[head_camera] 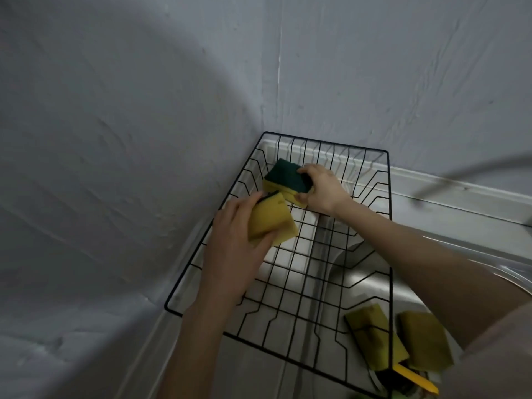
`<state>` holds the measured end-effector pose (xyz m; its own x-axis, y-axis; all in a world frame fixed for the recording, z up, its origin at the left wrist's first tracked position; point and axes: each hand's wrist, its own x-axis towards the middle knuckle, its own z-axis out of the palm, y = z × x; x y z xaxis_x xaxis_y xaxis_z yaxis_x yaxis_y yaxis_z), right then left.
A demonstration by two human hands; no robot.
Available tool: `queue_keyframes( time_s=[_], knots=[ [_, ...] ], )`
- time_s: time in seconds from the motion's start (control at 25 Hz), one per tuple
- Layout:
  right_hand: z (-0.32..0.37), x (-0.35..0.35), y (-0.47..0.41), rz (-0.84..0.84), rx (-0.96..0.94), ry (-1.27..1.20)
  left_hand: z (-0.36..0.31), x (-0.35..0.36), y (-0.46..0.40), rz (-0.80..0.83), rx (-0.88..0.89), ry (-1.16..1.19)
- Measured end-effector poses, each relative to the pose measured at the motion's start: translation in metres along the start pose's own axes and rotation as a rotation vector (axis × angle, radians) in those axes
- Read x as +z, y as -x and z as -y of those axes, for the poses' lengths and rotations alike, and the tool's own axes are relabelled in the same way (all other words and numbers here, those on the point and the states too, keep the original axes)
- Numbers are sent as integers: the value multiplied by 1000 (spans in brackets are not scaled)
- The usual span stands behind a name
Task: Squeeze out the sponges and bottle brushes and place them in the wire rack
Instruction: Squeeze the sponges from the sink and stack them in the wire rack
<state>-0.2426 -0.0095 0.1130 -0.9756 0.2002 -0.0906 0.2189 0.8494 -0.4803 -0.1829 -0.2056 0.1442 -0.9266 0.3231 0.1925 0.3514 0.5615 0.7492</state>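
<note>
Over a black wire rack [385, 226] on a steel sink [431, 280], our left hand [233, 254] grips a spongy yellow block [270, 218]; our right hand [322, 188] clamps a green-topped sponge [283, 175] at the rack's far end. Two worn sponges [374, 335] lie below in the basin.

Dim grey wall [129, 110] corner, steel sink [359, 283]

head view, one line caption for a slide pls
Left hand and right hand each place a sponge in the wire rack over the sink.
</note>
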Motion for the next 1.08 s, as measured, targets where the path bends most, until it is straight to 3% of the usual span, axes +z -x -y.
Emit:
queue_keyframes(
  time_s=[0.4,0.84,1.08],
  knots=[
    [-10,-1,-7,37,-145,35,1,0,-4,12,3,-16],
    [-12,4,-8,-9,-167,-70,3,-3,-2,1,3,-21],
    [-11,9,-10,-19,-170,12,5,0,-4,6,4,-30]
  ],
)
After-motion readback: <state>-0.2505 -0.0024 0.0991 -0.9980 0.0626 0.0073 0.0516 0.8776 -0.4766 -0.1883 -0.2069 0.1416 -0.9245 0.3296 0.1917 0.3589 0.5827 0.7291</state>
